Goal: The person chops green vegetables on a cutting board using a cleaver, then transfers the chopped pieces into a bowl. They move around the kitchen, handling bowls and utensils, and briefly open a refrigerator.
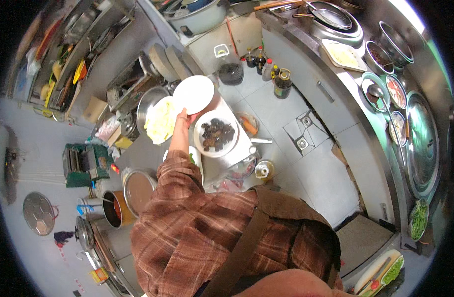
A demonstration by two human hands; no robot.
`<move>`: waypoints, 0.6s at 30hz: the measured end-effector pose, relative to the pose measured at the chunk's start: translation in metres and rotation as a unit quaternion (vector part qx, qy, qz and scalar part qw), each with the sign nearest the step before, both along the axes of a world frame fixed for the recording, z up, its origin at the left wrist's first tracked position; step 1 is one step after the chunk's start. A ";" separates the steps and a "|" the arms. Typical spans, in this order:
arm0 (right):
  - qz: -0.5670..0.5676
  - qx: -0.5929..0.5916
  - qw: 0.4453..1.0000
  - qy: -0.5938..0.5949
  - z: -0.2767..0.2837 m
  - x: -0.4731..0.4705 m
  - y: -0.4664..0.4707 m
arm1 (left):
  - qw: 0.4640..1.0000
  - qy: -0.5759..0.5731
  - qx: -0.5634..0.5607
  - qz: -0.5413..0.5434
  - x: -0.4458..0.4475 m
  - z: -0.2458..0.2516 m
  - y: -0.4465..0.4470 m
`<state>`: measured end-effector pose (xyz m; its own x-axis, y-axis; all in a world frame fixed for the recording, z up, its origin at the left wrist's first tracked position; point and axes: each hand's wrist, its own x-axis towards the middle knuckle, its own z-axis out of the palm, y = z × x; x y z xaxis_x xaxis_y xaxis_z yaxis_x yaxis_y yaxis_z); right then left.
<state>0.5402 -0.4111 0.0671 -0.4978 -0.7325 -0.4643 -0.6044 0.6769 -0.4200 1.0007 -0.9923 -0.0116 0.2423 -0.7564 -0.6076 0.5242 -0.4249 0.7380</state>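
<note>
My left hand (186, 118) grips the near rim of a white plate (194, 94), thumb on top and fingers underneath. No food shows on this plate. Just below it, a white bowl (198, 143) of dark wood-ear-like pieces (217, 133) rests on the worktable (227, 162). To the left, pale chopped cabbage-like leaves (161, 120) are heaped by a steel basin (143, 102). My forearm partly covers a white dish (197, 159) with some green food. My right hand is out of view.
Bottles of dark sauce (282, 84) stand on the tiled floor (264, 111) beside the steel counter (360, 92). That counter bears pans, ingredient bowls and a long ladle (392, 122). A brown pot (113, 208) and round lid (138, 189) are at left. Shelves (74, 55) hold kitchenware.
</note>
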 end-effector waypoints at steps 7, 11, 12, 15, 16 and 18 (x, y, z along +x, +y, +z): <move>0.033 -0.003 0.999 0.004 0.002 -0.057 -0.022 | 0.972 -0.140 0.128 -0.137 0.000 0.010 0.000; 0.044 -0.023 0.999 0.000 -0.011 -0.087 -0.019 | 0.967 -0.197 0.106 -0.119 0.005 -0.003 0.004; 0.032 -0.045 0.998 -0.023 -0.015 -0.089 -0.020 | 0.957 -0.250 0.091 -0.118 0.009 -0.009 0.003; -0.026 -0.106 0.991 -0.078 -0.012 -0.093 -0.025 | 0.976 -0.162 0.002 -0.147 0.021 -0.021 0.001; 0.005 -0.108 0.993 -0.045 -0.006 -0.093 -0.029 | 0.983 -0.111 -0.056 -0.138 0.025 -0.023 0.005; 0.101 -0.109 0.985 0.087 0.009 -0.086 -0.030 | 0.924 -0.322 0.008 -0.209 0.038 -0.009 0.001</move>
<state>0.4542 -0.4411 0.0764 -0.3892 -0.8978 -0.2062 -0.7933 0.4405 -0.4204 1.0383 -0.9909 -0.0211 0.2464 -0.8575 -0.4517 -0.2324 -0.5047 0.8314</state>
